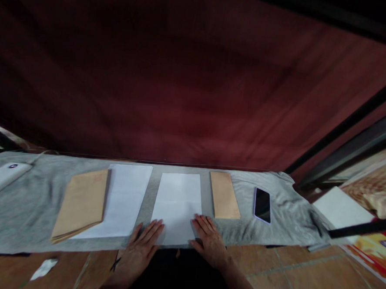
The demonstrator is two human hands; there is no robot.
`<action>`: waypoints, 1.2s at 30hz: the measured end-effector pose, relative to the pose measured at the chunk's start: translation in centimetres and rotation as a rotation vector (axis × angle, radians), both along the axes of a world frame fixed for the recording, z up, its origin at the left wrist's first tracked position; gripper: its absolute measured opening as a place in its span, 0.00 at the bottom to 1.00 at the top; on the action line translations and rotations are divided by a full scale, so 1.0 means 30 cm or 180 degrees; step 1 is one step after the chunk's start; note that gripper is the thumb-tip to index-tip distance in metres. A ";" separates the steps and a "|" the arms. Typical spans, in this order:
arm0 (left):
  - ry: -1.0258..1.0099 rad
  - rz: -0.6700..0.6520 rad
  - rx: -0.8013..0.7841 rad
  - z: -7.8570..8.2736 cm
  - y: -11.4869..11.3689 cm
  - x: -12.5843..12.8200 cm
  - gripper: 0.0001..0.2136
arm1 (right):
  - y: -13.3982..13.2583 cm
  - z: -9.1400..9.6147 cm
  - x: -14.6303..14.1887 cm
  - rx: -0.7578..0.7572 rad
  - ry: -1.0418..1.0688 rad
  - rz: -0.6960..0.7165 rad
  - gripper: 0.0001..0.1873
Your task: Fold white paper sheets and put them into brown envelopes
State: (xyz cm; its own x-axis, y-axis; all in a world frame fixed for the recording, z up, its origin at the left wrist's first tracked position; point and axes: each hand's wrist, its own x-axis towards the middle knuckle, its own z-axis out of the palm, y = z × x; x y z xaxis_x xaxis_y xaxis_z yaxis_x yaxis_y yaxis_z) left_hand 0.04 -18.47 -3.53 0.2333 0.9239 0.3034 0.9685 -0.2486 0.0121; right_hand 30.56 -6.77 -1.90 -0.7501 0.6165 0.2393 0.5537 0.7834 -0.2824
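A white sheet of paper (178,193) lies flat in front of me, with a faint line running across it. My left hand (142,247) rests at its lower left edge, fingers stretched out and holding nothing. At the lower right edge lies my right hand (209,240), flat and open, its fingertips on the paper. Left of this sheet is white paper (129,193), partly covered by a pile of brown envelopes (83,199). A narrower brown envelope or stack of them (224,195) lies just beyond my right fingertips.
Grey cloth (240,232) covers the long surface. A phone (262,205) lies at right, a white device with a cable (4,179) at far left. A dark red curtain (183,96) hangs behind. Dark metal bars (351,121) stand at right; crumpled white paper (44,269) lies on the tiled floor.
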 end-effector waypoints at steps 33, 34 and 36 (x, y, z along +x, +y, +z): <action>-0.3008 0.1132 -0.0852 0.142 0.150 -0.045 0.21 | 0.063 0.010 -0.045 -0.1387 0.1045 -0.1093 0.16; -0.3046 0.1186 -0.0819 0.143 0.167 -0.043 0.21 | 0.077 0.011 -0.058 -0.1351 0.0967 -0.1214 0.17; -0.2991 0.1367 -0.0797 0.150 0.205 -0.038 0.20 | 0.103 0.017 -0.086 -0.1228 0.0788 -0.1435 0.17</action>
